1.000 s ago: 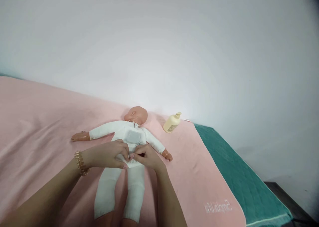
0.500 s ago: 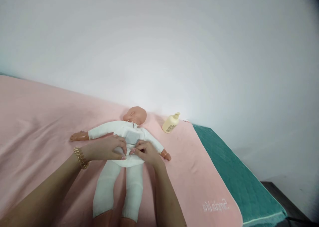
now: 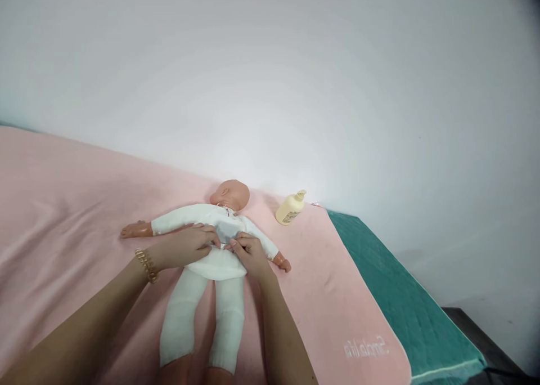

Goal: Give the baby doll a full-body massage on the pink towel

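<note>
A doll with a white cloth body and brown plastic limbs lies stretched out, its bald head turned to the left. On its torso a smooth grey panel shows through an opening in the cloth. My left hand is at the panel's lower left, its fingers curled on the edge of the cloth. At the lower right corner my right hand pinches the cloth edge between thumb and fingers. The fingertips partly hide the opening.
A cream pump bottle stands right of the doll's head. Beneath everything spreads a pink sheet, with a green quilted cover along its right side. A white wall rises behind. A dark piece of furniture is at the lower right.
Both hands have shifted up the torso, from the cloth below the grey panel to its lower edge. The panel's lower part is now more covered.
</note>
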`<state>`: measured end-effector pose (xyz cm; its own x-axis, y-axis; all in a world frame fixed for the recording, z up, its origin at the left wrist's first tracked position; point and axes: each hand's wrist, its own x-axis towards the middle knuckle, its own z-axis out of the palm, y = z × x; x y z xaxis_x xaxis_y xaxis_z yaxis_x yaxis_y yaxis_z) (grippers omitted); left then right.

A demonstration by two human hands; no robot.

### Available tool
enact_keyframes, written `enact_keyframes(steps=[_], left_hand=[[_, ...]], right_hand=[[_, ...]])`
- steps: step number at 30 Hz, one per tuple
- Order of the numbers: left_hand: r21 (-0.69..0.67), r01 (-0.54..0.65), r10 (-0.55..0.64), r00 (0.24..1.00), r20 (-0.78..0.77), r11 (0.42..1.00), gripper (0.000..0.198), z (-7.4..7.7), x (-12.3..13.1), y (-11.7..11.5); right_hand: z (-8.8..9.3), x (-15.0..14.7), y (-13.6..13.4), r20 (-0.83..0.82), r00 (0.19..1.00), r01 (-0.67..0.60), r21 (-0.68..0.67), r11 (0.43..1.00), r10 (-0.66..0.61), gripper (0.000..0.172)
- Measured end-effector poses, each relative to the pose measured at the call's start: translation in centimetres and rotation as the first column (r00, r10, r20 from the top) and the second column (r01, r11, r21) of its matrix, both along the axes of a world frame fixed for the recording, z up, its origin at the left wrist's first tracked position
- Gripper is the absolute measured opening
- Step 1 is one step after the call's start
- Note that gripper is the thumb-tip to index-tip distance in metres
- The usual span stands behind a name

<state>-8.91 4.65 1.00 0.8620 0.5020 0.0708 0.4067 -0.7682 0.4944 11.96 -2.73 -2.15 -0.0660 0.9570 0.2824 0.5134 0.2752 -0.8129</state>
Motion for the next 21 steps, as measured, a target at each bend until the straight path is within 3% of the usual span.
enact_keyframes(steps=[4, 9, 17, 21], left_hand=[[-0.011, 0.002, -0.002, 0.999, 0.037, 1.000, 0.037, -0.1, 0.2, 0.3], [0.036, -0.085, 0.075, 0.973, 0.217, 0.996, 0.039, -1.2, 0.4, 1.4], [0.017, -0.018, 0.014, 0.983, 0.182, 1.000, 0.040, -1.8, 0.9, 1.6], [0.018, -0.049, 0.043, 0.961, 0.275, 0.999, 0.034, -1.7, 0.8, 1.8]], right_hand=[[-0.3, -0.1, 0.2, -0.045, 0.999, 0.030, 0.015, 0.999, -0.030, 0.040], [-1.1, 0.2, 0.7, -0.125, 0.986, 0.118, 0.092, 0.989, -0.106, 0.037], [-0.7, 0.3, 0.9, -0.010, 0.999, 0.048, 0.012, 0.999, -0.048, 0.036], [-1.2, 0.1, 0.9, -0.049, 0.995, 0.092, 0.097, 0.991, -0.087, 0.036]])
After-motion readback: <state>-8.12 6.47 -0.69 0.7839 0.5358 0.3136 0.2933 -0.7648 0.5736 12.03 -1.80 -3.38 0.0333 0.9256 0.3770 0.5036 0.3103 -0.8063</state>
